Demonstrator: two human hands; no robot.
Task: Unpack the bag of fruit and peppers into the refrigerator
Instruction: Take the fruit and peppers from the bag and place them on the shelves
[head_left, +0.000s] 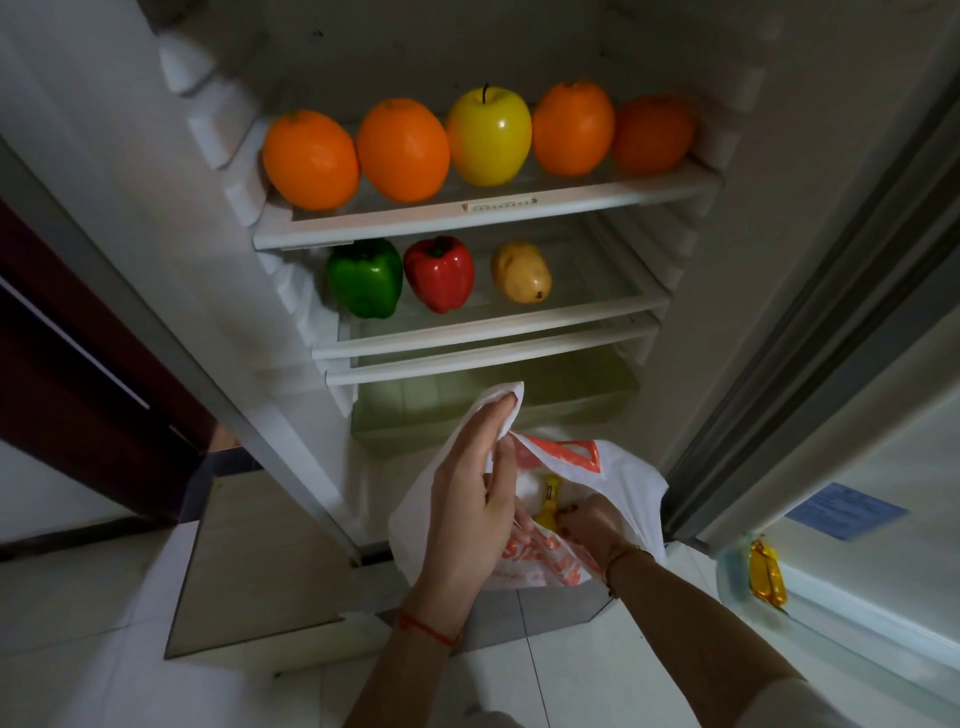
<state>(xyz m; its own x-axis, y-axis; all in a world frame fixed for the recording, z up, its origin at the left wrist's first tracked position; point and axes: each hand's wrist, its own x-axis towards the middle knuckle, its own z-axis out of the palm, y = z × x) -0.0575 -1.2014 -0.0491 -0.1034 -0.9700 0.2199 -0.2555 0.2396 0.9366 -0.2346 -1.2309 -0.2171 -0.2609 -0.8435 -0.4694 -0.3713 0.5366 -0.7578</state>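
A white plastic bag (623, 483) with orange print hangs in front of the open refrigerator. My left hand (475, 488) pinches its handle and holds it up. My right hand (589, 522) is inside the bag's mouth, fingers closed around a yellow item (549, 499) that is mostly hidden. The top shelf (467, 215) carries several oranges (402, 150) and a yellow apple (489, 136). On the second shelf (467, 332) stand a green pepper (365, 278), a red pepper (439, 273) and a yellowish pear-like fruit (521, 273).
A pale green crisper drawer (571, 389) sits below the shelves, behind the bag. The refrigerator door (857, 467) stands open at the right, with a yellow object (766, 571) in its lower rack. White floor tiles (104, 623) lie below; a dark red surface (78, 389) stands at the left.
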